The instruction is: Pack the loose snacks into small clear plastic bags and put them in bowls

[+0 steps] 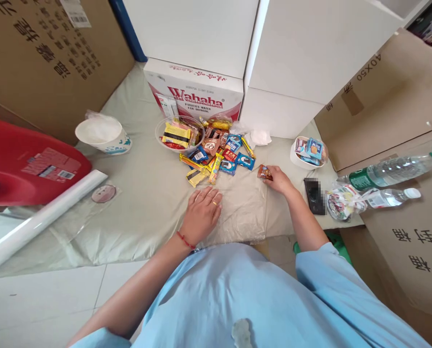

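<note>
Between the fingers of my right hand (279,180) is a small brown snack packet (264,172), just above the covered table. My left hand (202,210) lies flat on the table cover, palm down, with its fingers stretched out. A pile of wrapped snacks (230,154) in blue, brown, red and yellow spreads out beyond both hands. Behind its left side stands a clear round tub (160,142) holding more packets, a yellow one on top. Off to the right, a white bowl (298,161) contains several blue and brown packets.
A white paper cup (109,142), a red jug (31,159) and a white roll (49,217) occupy the left. At the right lie a black phone (314,195) and two plastic bottles (393,171). A Wahaha carton (197,94) stands at the back, with crumpled white tissue (258,137) nearby.
</note>
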### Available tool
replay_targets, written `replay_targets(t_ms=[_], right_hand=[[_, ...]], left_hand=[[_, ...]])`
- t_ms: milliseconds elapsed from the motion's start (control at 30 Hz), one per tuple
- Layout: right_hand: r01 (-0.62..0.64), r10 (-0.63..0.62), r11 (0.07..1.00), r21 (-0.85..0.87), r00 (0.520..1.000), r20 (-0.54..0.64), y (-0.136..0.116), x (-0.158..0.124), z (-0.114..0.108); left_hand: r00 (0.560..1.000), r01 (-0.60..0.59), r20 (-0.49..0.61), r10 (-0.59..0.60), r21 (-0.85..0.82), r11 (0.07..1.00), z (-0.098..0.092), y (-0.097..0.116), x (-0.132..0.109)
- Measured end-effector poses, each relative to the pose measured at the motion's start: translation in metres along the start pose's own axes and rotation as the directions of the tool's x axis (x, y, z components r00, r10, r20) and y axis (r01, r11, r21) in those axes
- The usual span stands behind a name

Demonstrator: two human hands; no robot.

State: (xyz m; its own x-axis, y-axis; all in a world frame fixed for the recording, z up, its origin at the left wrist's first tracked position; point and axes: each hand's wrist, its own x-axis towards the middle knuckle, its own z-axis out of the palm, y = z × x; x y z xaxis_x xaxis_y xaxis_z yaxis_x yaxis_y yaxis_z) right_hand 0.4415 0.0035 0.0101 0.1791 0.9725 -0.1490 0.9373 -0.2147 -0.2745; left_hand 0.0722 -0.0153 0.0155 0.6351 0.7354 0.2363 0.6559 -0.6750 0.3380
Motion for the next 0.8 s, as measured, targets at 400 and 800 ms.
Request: replay_targets(t_ms=[400,800], right_hand=[[0.401,-0.4,0.869,0.291,0.914,-0.066,-0.09,-0.063,-0.005],[0.244,-0.244,0.969,0.042,0.97,-0.002,-0.11,-0.009,0.004]], left_hand=[[0.979,0.086,0.179,-0.1,0.083,0.993,0.033,-0.018,-0.032],[0.984,0.083,0.153,-0.092,0.062,0.995,0.031,-0.024,-0.037]])
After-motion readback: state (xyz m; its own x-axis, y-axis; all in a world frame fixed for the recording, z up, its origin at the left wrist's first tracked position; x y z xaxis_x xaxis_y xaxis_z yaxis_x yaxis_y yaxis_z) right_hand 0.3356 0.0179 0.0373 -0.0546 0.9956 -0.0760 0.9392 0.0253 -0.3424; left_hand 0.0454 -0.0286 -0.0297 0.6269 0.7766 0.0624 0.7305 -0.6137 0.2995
